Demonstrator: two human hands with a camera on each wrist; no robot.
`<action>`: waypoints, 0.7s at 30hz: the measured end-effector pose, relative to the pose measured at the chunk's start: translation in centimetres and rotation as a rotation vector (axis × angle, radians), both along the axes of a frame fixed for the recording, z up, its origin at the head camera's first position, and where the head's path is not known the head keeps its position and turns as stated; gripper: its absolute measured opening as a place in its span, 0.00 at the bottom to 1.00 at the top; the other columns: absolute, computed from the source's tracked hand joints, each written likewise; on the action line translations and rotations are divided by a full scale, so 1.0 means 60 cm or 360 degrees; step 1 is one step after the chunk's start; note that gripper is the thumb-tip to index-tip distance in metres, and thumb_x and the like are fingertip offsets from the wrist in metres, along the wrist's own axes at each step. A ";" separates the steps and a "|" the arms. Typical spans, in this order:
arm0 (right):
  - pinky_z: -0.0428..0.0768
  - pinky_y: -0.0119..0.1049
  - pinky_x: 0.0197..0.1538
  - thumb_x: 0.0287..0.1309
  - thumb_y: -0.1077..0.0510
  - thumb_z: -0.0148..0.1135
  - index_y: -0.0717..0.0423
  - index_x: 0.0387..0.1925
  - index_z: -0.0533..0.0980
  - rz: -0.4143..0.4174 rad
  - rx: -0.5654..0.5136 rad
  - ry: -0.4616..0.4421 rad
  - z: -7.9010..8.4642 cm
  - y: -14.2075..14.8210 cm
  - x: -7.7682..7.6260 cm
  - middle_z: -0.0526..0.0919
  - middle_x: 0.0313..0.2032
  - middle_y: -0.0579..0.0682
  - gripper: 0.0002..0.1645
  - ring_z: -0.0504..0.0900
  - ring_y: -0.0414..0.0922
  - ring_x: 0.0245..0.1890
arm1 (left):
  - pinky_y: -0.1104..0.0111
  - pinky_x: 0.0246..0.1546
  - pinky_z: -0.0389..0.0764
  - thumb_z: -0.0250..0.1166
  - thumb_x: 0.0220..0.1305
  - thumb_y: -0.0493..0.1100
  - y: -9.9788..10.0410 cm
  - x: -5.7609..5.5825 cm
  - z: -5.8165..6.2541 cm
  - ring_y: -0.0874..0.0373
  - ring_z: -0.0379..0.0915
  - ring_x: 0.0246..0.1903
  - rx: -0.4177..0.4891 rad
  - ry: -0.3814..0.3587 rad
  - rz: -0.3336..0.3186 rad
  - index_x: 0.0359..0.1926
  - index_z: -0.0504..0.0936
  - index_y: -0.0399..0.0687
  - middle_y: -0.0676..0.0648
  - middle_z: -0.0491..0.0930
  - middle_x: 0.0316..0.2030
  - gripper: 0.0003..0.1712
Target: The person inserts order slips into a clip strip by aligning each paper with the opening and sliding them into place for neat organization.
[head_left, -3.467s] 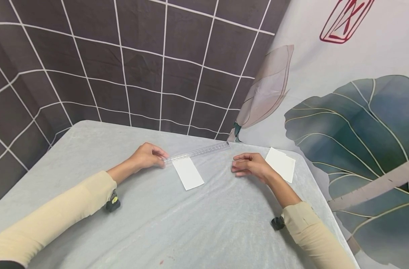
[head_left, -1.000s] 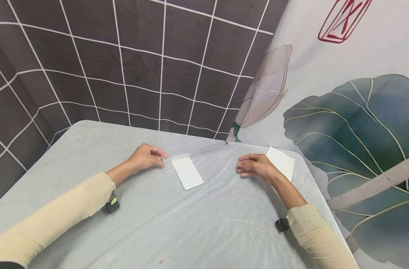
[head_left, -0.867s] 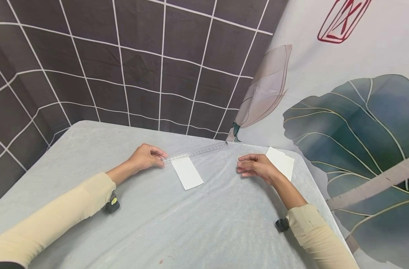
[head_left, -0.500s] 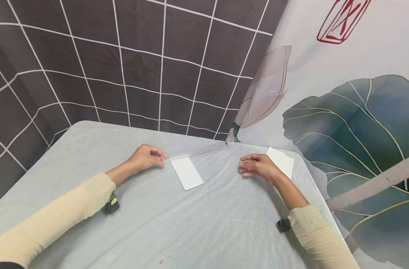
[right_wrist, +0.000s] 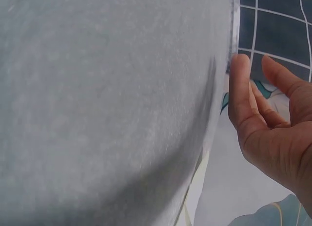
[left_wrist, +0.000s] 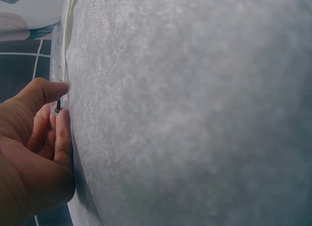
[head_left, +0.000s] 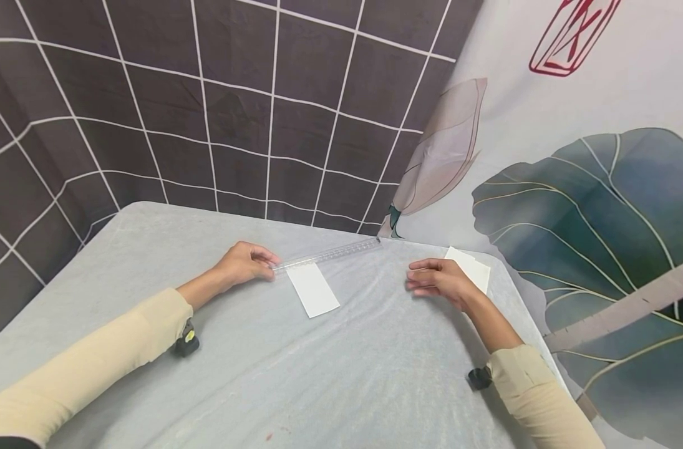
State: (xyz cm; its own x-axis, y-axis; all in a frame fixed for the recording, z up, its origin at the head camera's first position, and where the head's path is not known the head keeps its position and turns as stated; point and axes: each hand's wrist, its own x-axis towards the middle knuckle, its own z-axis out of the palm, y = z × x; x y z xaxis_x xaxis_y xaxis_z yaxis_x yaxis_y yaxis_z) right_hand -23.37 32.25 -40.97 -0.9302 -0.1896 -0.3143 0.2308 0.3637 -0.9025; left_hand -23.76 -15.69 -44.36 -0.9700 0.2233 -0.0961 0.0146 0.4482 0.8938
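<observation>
A clear plastic ruler (head_left: 335,252) lies slanted across the far side of the table, its lower edge along the top end of a white paper slip (head_left: 314,290). At the ruler's left end my left hand (head_left: 244,262) pinches it between thumb and fingers. The left wrist view has the left hand (left_wrist: 41,133) at the table's surface, the ruler end between its fingertips. My right hand (head_left: 439,280) hovers to the right of the ruler, fingers loosely bent and holding nothing. In the right wrist view the right hand (right_wrist: 273,123) shows a gap between thumb and fingers.
White paper pieces (head_left: 471,269) lie near the table's right edge, partly hidden behind the right hand. A pale grey cloth covers the table (head_left: 296,374). Dark gridded fabric (head_left: 229,112) hangs behind it, and a leaf-patterned curtain (head_left: 599,206) hangs at the right.
My right hand has drifted right, away from the ruler and nearer the paper pieces, covering more of them. The left hand, ruler and paper slip have stayed in place.
</observation>
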 end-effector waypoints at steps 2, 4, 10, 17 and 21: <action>0.93 0.34 0.53 0.77 0.58 0.71 0.76 0.75 0.70 -0.0006 0.0002 0.0002 0.001 0.003 0.001 0.93 0.50 0.53 0.37 0.95 0.40 0.46 | 0.77 0.45 0.81 0.80 0.53 0.31 -0.001 0.000 -0.001 0.67 0.83 0.40 -0.0004 -0.0003 0.0001 0.56 0.92 0.33 0.40 0.95 0.47 0.26; 0.93 0.34 0.53 0.77 0.59 0.71 0.76 0.75 0.69 -0.0013 -0.0001 0.0001 0.002 0.007 0.002 0.93 0.50 0.53 0.37 0.95 0.39 0.46 | 0.77 0.45 0.81 0.80 0.52 0.31 -0.001 0.000 -0.002 0.67 0.83 0.40 -0.0004 -0.0007 0.0006 0.56 0.93 0.33 0.40 0.95 0.47 0.26; 0.93 0.35 0.53 0.78 0.59 0.70 0.77 0.76 0.68 -0.0032 -0.0019 0.0000 0.003 0.017 0.004 0.93 0.49 0.51 0.37 0.95 0.40 0.46 | 0.78 0.45 0.82 0.80 0.53 0.31 -0.001 0.000 -0.001 0.68 0.82 0.40 0.0010 0.0000 0.0004 0.56 0.92 0.33 0.40 0.95 0.47 0.26; 0.93 0.35 0.54 0.78 0.59 0.69 0.77 0.76 0.68 -0.0036 -0.0008 0.0004 0.004 0.028 0.006 0.93 0.50 0.51 0.37 0.95 0.39 0.46 | 0.77 0.44 0.82 0.80 0.53 0.31 0.001 0.002 0.001 0.68 0.82 0.39 0.0020 -0.0004 -0.0012 0.58 0.92 0.32 0.37 0.94 0.49 0.28; 0.93 0.36 0.54 0.78 0.58 0.70 0.77 0.76 0.68 -0.0036 0.0004 0.0015 0.003 0.037 0.008 0.94 0.50 0.51 0.38 0.95 0.39 0.47 | 0.77 0.44 0.81 0.80 0.53 0.31 0.001 0.003 0.000 0.67 0.81 0.40 0.0024 0.0001 -0.0011 0.58 0.92 0.32 0.37 0.94 0.49 0.28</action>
State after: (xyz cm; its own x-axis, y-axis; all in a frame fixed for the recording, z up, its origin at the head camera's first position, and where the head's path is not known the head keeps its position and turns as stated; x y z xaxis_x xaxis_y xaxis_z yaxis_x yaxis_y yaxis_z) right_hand -22.91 34.48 -40.77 -0.9371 -0.1677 -0.3061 0.2307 0.3606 -0.9037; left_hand -23.59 -15.65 -44.35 -0.9685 0.2312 -0.0924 0.0179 0.4347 0.9004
